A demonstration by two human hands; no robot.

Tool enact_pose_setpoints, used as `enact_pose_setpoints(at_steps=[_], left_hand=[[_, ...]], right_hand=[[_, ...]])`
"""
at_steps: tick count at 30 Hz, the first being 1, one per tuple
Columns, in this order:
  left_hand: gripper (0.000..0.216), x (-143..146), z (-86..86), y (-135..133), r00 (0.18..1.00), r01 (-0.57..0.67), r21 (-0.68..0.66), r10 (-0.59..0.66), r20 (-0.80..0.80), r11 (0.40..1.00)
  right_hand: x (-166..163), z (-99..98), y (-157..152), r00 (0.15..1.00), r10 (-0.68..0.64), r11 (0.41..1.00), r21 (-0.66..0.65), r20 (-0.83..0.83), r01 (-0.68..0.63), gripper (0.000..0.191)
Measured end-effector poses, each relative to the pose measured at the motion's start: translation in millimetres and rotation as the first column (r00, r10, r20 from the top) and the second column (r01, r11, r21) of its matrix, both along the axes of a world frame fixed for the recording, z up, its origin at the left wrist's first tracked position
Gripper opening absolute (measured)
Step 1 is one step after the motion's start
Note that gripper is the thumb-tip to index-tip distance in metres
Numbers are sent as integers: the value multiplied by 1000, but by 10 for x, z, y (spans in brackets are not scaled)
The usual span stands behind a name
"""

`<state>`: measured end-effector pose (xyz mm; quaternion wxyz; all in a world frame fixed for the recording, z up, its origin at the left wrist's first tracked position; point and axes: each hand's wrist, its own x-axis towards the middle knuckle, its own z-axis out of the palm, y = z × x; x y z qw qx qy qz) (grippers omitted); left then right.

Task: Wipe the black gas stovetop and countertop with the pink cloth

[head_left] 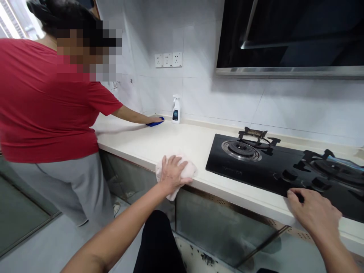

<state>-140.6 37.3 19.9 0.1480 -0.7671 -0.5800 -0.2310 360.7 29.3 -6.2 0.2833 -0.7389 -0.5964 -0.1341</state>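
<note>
My left hand (172,172) presses down on a pale pink cloth (190,168) at the front edge of the white countertop (176,138). Its fingers are spread over the cloth, and part of the cloth hangs over the edge. My right hand (315,210) is at the front edge of the black gas cooktop (236,172), below its knobs (287,176). The fingers of that hand are curled, with thumb and forefinger close together. Whatever may be inside them is hidden.
A person in a red shirt (51,106) stands at the left, one hand on a blue cloth (155,123). Near the wall stands a white spray bottle (176,112). A loose pan support (257,137) sits behind the left burner (241,150). The range hood (290,72) hangs above.
</note>
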Motion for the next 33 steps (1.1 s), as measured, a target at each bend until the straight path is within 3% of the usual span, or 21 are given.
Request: enact_pose_setpoints(at_steps=[3, 7, 10, 15, 18, 20, 23, 29, 31, 33], left_hand=[[81, -326, -16, -103, 1000, 1, -42, -1, -6, 999], [79, -672, 56, -182, 980, 188, -118, -195, -47, 975], [79, -863, 183, -72, 946, 282, -198, -306, -105, 939], [92, -837, 301, 128, 947, 194, -261, -250, -203, 946], [94, -492, 245, 106, 940, 185, -255, -247, -236, 949], [92, -101, 167, 59, 933, 234, -254, -291, -213, 938], [96, 693, 21, -27, 906, 339, -225, -381, -184, 914], [85, 2332, -155, -241, 812, 562, 39, -541, -221, 826], [80, 2603, -161, -270, 802, 579, 80, -548, -238, 812], [74, 2643, -160, -261, 785, 601, 67, -572, -235, 797]], right_hand=[[-27, 8, -10, 1000, -1, 1000, 4, -11, 1, 43], [-113, 40, -48, 1000, -25, 1000, -11, 1, 25, 42], [-198, 78, -92, 999, -28, 999, 19, 16, 27, 41], [-256, 93, -99, 1000, -25, 993, 112, 14, 23, 39], [-257, 88, -78, 1000, -10, 994, 104, 15, 8, 38], [-268, 93, -76, 1000, -7, 996, 88, 21, 6, 38], [-292, 104, -85, 1000, -13, 995, 96, 22, 11, 37], [-188, 40, -61, 998, -45, 995, 94, 45, 41, 44], [-117, 10, -39, 997, -50, 997, 66, 56, 46, 45], [-61, -7, -19, 997, -52, 998, 31, 63, 50, 45]])
